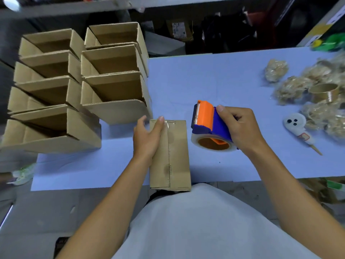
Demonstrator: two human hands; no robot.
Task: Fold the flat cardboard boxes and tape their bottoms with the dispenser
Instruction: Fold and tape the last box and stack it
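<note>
At the near edge of a pale blue table (233, 75), a person in a white shirt (205, 221) works on a folded cardboard box (177, 156) that stands bottom-up against the body, its upturned face split by a centre seam with clear tape along it. Left hand (147, 139) lies flat on the left half of that face, fingers straight and pressed to the cardboard, fingertips (161, 119) at the far edge just beside the seam, the thumb spread past the box's left side. Right hand (237, 128) is curled round the blue handle of an orange-and-blue tape dispenser (209, 124), thumb on top, the tool tilted just to the right of the box and apart from it; whether it rests on the table cannot be told. A roll of clear tape (212, 143) sits in the dispenser nearest the camera, its orange blade end pointing away. Farther left, two rows of folded open boxes (84, 81) lean stacked against one another, overhanging the table's left side. Farther right lie crumpled wads of used tape (291, 90), an empty cardboard tape core (323, 91) among them, and a small white toy-like object (296, 124).
</note>
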